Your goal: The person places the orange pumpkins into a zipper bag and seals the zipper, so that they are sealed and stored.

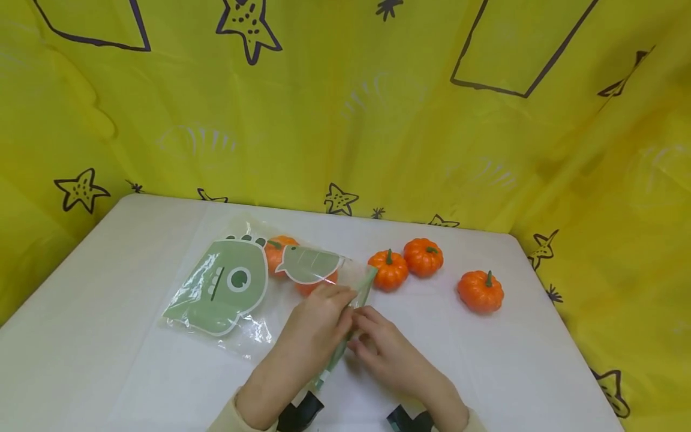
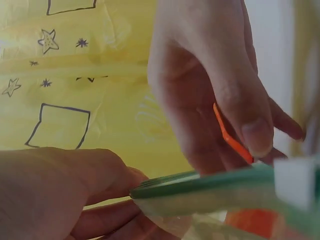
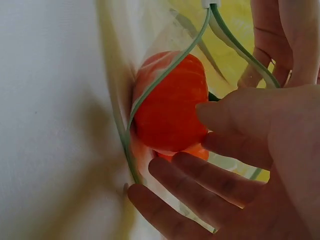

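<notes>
Can see at left, on the white table (image 1: 108, 300), the clear bag (image 1: 216, 288), with two pumpkins (image 1: 273, 258) showing through; then the left hand (image 1: 317, 318), with thumb and fingers pinching the green mouth strip (image 1: 364, 289), slanting from near left to far right between both hands; just right of it, the right hand (image 1: 385, 349), fingers parted, seemingly holding nothing; farther right, three loose pumpkins (image 1: 388, 273), lying beyond this hand

Head view faces forward-down from above — table (image 1: 518, 348) low in frame; wrist views, close, share bag rim (image 2: 210, 184).
</notes>
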A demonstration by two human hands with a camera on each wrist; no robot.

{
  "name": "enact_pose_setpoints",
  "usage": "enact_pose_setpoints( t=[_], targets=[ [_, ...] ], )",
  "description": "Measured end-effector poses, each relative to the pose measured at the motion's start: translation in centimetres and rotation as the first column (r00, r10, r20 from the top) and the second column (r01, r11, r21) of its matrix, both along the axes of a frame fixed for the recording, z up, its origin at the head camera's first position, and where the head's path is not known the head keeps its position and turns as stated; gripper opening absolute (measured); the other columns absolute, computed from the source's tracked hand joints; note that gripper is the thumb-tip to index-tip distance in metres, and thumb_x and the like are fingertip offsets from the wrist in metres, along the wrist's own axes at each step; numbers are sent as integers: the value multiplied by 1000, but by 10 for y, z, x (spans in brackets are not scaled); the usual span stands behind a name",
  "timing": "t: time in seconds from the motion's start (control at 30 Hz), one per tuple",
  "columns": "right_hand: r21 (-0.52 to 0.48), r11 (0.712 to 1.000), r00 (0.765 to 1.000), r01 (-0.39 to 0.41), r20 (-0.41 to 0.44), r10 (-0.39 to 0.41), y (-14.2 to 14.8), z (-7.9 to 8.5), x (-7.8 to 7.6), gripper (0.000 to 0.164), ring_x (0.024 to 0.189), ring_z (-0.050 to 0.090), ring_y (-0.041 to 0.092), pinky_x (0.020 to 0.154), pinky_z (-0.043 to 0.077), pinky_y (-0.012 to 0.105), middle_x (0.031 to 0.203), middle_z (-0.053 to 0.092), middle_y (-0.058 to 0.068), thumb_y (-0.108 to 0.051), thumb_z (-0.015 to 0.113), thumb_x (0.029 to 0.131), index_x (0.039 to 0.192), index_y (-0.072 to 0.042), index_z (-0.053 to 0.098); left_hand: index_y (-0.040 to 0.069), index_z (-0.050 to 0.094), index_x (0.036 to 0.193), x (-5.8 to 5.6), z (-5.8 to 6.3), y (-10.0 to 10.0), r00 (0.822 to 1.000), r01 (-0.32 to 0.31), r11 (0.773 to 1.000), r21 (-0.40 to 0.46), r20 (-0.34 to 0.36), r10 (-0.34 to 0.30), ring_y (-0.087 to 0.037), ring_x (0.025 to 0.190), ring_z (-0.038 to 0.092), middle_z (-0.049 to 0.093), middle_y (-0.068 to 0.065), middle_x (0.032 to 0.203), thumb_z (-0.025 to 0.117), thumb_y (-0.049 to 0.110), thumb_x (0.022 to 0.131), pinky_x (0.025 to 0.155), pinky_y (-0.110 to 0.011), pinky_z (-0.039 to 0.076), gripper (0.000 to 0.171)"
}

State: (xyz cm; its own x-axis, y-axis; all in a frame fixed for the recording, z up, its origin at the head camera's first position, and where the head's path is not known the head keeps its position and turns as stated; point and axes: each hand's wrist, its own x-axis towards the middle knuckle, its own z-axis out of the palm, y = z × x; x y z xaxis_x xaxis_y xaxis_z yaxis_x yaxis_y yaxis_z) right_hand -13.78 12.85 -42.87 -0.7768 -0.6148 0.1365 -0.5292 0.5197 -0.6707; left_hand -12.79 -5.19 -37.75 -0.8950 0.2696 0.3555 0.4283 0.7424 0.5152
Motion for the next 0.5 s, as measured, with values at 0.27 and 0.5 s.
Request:
enact_pose_setpoints(
  t=[0.27,0.5],
  targets=[
    [21,999,1000,-25,12,24,10,7,0,39,111,62,16,98,53,36,129,60,1,-9,64,94,132,-5,60,1,73,111,-6,3,-8,999,-32,986,166,-9,34,-24,104,69,74,-10,109,71,4,87,90,-37,57,24],
    [175,985,998,-14,-55,23,3,5,3,48,129,52,19,108,46,43,146,48,4,-10,61,95,142,-6,52,-1,72,113,-7,-1,-1,1000,1,988,156,0,-1,-31,113,66,72,-15,116,70,2,88,95,-41,55,26]
  ],
)
